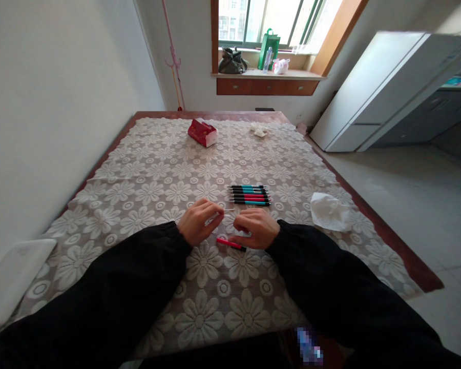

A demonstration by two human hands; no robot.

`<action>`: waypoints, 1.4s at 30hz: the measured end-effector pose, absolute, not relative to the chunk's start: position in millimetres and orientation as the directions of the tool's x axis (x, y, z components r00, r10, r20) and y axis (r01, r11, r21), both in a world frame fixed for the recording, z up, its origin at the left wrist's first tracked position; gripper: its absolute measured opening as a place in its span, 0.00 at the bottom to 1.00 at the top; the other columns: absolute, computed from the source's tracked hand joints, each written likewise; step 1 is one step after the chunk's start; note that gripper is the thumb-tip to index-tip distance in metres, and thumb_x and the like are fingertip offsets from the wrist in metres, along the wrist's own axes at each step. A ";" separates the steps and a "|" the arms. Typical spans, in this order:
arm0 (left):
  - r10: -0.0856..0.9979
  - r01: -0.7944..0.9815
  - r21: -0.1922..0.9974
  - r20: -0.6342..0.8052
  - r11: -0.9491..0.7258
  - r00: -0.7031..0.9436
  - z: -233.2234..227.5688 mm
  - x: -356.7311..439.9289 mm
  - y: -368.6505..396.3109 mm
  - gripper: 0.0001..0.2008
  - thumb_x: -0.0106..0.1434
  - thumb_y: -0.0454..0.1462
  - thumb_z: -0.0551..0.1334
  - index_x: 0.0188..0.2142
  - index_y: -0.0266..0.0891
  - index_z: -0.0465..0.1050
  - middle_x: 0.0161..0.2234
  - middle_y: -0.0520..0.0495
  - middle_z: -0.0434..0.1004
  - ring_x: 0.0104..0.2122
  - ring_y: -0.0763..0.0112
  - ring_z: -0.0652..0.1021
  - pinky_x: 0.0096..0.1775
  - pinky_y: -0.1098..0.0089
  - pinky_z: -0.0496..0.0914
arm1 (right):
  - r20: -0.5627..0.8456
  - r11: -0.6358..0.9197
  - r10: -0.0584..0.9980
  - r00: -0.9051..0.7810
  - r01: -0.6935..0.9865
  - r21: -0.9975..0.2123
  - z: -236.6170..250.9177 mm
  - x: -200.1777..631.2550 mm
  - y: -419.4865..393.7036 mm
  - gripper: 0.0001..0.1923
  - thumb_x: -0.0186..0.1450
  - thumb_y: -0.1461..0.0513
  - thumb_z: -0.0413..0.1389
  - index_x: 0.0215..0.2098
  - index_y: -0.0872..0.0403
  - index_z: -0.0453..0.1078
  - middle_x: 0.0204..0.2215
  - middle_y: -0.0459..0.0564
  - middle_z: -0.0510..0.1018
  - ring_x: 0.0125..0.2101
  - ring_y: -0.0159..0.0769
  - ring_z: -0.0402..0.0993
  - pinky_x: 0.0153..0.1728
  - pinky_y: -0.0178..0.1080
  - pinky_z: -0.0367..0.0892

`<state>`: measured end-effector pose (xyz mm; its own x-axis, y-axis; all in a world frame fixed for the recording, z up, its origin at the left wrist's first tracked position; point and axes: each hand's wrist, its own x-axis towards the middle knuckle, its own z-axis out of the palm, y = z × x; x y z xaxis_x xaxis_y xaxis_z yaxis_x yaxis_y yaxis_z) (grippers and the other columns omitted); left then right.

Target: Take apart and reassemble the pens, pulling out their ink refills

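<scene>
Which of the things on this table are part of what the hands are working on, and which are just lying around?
In hand:
left hand and right hand, pinching a thin pen refill
red pen barrel
row of pens

Lying about:
red tissue pack
crumpled tissue
far tissue
white board

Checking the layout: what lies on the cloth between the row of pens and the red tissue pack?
Nothing: in the head view, only bare lace tablecloth lies between the row of pens and the red tissue pack.

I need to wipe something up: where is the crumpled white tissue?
In the head view the crumpled white tissue lies on the lace tablecloth, right of the row of pens and beyond the right hand.
</scene>
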<state>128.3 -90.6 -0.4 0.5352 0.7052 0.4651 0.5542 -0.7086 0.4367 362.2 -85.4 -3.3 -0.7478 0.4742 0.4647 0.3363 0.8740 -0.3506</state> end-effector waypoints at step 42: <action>0.656 0.453 0.476 0.505 -0.754 0.562 -0.3 125.8 -92.1 0.03 0.62 0.32 0.61 0.34 0.41 0.71 0.34 0.47 0.79 0.37 0.66 0.75 0.42 0.65 0.72 | 0.511 0.818 0.574 -0.640 0.473 -0.327 0.5 366.6 -82.6 0.04 0.65 0.65 0.52 0.38 0.52 0.64 0.30 0.49 0.75 0.31 0.39 0.69 0.36 0.40 0.63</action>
